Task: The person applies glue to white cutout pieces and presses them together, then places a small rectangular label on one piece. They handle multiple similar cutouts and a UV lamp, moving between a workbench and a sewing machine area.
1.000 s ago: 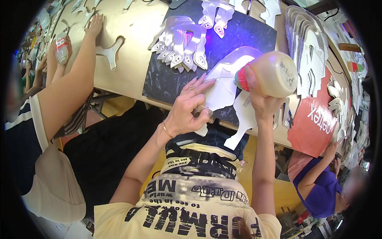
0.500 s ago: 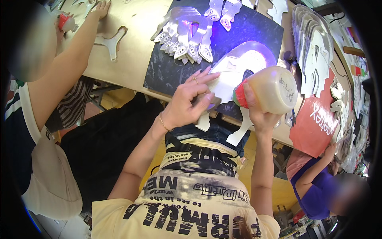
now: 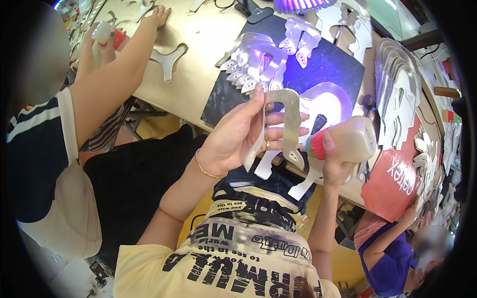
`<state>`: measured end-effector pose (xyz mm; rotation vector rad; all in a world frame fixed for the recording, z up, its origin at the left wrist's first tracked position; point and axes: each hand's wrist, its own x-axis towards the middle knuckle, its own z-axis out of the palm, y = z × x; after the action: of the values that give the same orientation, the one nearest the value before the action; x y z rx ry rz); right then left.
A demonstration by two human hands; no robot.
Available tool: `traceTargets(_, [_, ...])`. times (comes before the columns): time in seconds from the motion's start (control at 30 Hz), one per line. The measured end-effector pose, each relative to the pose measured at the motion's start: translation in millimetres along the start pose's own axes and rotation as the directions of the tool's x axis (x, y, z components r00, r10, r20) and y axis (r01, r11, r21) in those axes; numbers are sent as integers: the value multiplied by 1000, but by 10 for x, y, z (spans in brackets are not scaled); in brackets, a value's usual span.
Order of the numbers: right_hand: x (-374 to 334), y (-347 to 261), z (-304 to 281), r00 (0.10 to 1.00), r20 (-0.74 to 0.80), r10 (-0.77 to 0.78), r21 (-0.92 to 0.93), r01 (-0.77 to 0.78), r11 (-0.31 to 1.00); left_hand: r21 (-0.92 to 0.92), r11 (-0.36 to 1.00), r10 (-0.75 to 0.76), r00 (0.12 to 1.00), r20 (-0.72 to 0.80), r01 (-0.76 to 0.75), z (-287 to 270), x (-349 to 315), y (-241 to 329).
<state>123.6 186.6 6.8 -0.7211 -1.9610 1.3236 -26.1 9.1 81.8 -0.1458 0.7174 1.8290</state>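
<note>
A: What is the left hand (image 3: 233, 141) doing?

B: It grips a flat grey cutout piece (image 3: 284, 124), lifted off the dark mat (image 3: 328, 67). The thumb lies along the piece's left edge and the fingers wrap behind it, so the piece stands nearly upright just right of the palm, its hooked top above the fingertips.

A: And the right hand (image 3: 334, 166)?

B: It is closed round a pale squeeze bottle (image 3: 348, 140) with a red cap. The bottle lies on its side over the mat's near right corner, its red end pointing at the lower right edge of the grey piece; whether the tip touches the piece, I cannot tell.

A: What lies on the mat itself?

B: A large white cutout (image 3: 325, 104) under violet light sits on the mat's near half, directly behind the held piece. A fanned row of small silvery cutouts (image 3: 251, 62) rests along the mat's left edge.

A: Anything beyond the mat?

B: The mat lies on a tan worktable (image 3: 198, 39). Left of the mat a lone branched cutout (image 3: 168, 58) lies flat on the table, and another person's hand (image 3: 156, 15) presses the tabletop further left. To the mat's right stands a stack of white cutouts (image 3: 397, 89) and, nearer, a red sheet (image 3: 392, 186).
</note>
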Motion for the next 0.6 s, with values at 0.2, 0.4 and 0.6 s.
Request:
traceTargets(0.2, [60,-44,-256,851,382,361,567,-524,636,124,990,61,998,-12,-59,140,110,4])
traceTargets(0.4, [75,-264,-339,613,779,133,549,-769,328,152,979,147,987,-60,-137,210,259,-75])
traceTargets(0.6, [87,-189,-387,652,758,-13,613,-707,353,198,972,160,976,-151,-128,194,341,-118])
